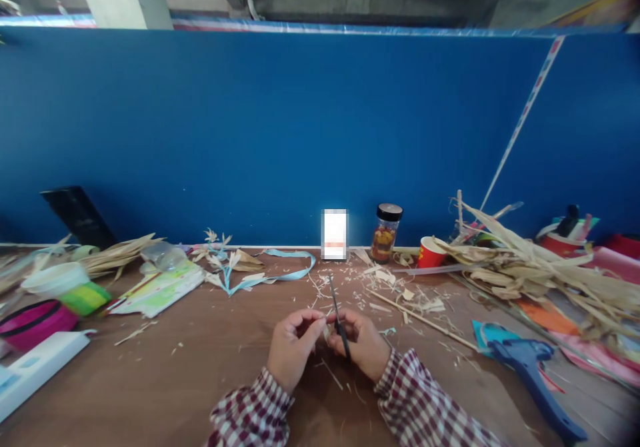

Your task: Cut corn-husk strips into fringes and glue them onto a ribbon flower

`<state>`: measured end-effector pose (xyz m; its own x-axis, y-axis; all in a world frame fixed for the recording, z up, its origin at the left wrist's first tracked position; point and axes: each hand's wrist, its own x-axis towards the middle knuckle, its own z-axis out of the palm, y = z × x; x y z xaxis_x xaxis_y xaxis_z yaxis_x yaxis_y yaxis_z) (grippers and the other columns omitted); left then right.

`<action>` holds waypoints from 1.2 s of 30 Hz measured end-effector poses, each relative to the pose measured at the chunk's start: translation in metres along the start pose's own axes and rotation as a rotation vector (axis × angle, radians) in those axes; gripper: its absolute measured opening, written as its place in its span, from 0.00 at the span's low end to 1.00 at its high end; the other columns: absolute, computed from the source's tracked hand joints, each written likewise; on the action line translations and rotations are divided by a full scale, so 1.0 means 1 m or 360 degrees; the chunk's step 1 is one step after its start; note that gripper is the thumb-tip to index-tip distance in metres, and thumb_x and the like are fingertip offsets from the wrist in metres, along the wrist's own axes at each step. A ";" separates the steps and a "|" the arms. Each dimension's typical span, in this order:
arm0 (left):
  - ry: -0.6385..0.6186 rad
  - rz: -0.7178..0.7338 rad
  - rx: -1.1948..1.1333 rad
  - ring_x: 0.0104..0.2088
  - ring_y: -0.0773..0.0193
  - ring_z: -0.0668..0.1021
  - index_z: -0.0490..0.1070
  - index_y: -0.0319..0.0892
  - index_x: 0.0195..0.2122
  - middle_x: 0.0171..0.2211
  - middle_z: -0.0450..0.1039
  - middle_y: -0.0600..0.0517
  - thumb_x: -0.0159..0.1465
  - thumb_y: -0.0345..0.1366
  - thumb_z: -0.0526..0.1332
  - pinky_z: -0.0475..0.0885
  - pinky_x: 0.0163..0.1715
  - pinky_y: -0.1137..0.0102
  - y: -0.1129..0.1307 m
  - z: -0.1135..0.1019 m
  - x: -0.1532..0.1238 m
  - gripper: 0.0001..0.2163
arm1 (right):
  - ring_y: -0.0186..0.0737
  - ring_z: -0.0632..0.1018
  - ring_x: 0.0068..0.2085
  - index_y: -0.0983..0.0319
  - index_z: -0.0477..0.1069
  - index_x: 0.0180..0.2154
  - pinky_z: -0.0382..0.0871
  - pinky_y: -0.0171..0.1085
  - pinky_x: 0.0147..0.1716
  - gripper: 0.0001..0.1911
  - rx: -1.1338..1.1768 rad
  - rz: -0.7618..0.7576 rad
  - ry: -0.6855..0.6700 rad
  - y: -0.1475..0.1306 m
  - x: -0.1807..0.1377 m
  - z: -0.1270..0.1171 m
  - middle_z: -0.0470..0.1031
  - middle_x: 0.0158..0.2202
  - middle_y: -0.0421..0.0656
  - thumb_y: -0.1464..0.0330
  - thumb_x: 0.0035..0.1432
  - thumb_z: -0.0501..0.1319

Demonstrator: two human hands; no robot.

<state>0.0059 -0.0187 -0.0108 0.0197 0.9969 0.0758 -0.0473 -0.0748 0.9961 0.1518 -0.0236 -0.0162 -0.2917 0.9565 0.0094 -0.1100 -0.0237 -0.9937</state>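
Though close together on my feed, right grip (363, 345) round black-handled scissors (342, 338), left grip (296, 347) narrow on pale scrap (327, 332).

The person wears long sleeves in a checked cloth of dark maroon and white, the left sleeve (245, 415) and the right sleeve (430, 407) matching in colour and pattern, with small squares set in regular rows. Each ends at the wrist in a gathered cuff, the left cuff (274, 386) and the right cuff (390, 371) both puckered into fine folds that squeeze the checks narrower, while the cloth behind them sits fuller and creased. Beyond the cuffs, the left hand (296, 348) and right hand (364, 346) are bare.
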 end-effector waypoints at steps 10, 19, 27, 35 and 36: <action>-0.0146 -0.0235 -0.0079 0.12 0.76 0.62 0.72 0.36 0.31 0.14 0.64 0.57 0.49 0.40 0.62 0.56 0.11 0.79 -0.010 0.002 0.004 0.13 | 0.29 0.69 0.23 0.62 0.65 0.36 0.61 0.28 0.23 0.18 0.0158 -0.0043 0.0203 -0.001 0.001 0.003 0.68 0.21 0.34 0.70 0.40 0.67; -0.0127 -0.0316 -0.0147 0.11 0.75 0.63 0.71 0.36 0.28 0.11 0.62 0.59 0.48 0.41 0.63 0.57 0.11 0.80 -0.008 0.005 -0.001 0.12 | 0.27 0.68 0.22 0.63 0.65 0.36 0.60 0.28 0.23 0.20 0.0171 -0.0047 0.0232 -0.002 0.001 0.003 0.68 0.21 0.33 0.72 0.39 0.67; -0.0028 -0.0225 -0.0156 0.12 0.76 0.63 0.71 0.37 0.28 0.12 0.61 0.59 0.49 0.40 0.62 0.57 0.12 0.81 -0.008 0.004 0.000 0.11 | 0.29 0.68 0.25 0.62 0.64 0.36 0.60 0.29 0.25 0.18 0.0067 -0.0139 0.0199 0.000 0.001 0.005 0.67 0.24 0.35 0.72 0.40 0.65; -0.0108 -0.0255 -0.0154 0.12 0.75 0.64 0.72 0.36 0.29 0.13 0.64 0.57 0.48 0.40 0.63 0.57 0.11 0.80 -0.010 0.004 -0.001 0.12 | 0.29 0.68 0.25 0.63 0.64 0.36 0.60 0.29 0.25 0.18 0.0073 -0.0139 0.0193 -0.002 0.001 0.003 0.67 0.23 0.34 0.74 0.40 0.65; -0.0104 -0.0264 -0.0167 0.12 0.76 0.63 0.72 0.36 0.30 0.13 0.64 0.58 0.48 0.40 0.63 0.57 0.11 0.80 -0.011 0.004 0.000 0.12 | 0.29 0.67 0.24 0.63 0.64 0.35 0.60 0.29 0.25 0.18 0.0065 -0.0137 0.0202 -0.002 0.001 0.003 0.66 0.23 0.34 0.73 0.40 0.65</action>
<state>0.0100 -0.0182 -0.0214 0.1004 0.9915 -0.0829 -0.1419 0.0967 0.9852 0.1484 -0.0236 -0.0140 -0.1571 0.9845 0.0778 -0.1690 0.0508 -0.9843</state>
